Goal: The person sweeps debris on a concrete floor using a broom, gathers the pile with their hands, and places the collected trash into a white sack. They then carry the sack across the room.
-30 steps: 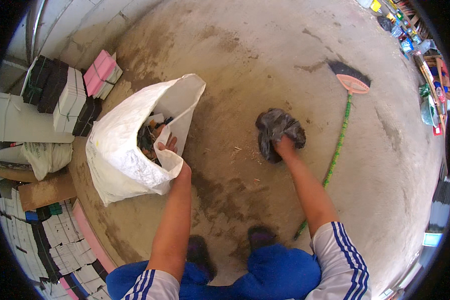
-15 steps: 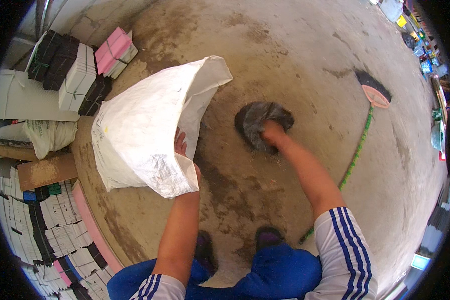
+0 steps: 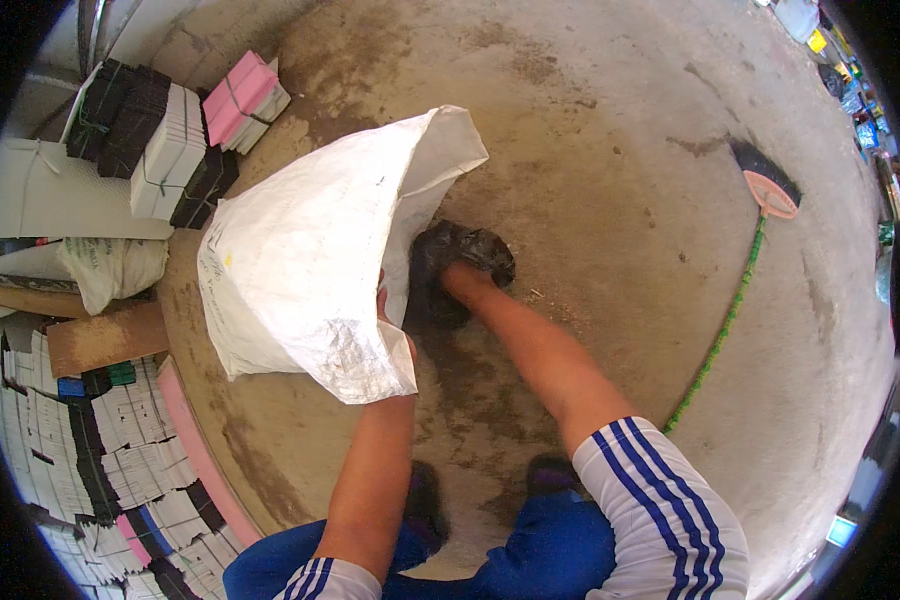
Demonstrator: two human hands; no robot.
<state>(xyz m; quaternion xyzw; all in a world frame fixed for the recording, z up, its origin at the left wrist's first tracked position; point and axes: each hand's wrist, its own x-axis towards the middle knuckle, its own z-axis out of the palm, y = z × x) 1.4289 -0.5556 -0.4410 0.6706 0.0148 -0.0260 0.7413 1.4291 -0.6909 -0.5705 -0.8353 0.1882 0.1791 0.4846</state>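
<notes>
A large white woven sack (image 3: 300,250) sits on the floor left of centre, its mouth facing right. My left hand (image 3: 383,300) is closed on the near edge of that mouth, mostly hidden behind a folded flap. My right hand (image 3: 462,283) grips a crumpled black plastic bag (image 3: 482,250), which is just at the sack's mouth. Part of the bag lies in shadow by the rim, so I cannot tell whether any of it is inside.
To the right lies a broom (image 3: 727,320) with a green handle and pink head. Tied black and white blocks (image 3: 165,150) and a pink stack (image 3: 238,100) stand back left. Stacked bundles (image 3: 120,430) fill the near left. Small crumbs (image 3: 537,294) dot the floor.
My right hand has brought the black plastic bag leftward, from the open floor to the sack's mouth. My left hand keeps its place on the sack. The whole view has shifted slightly.
</notes>
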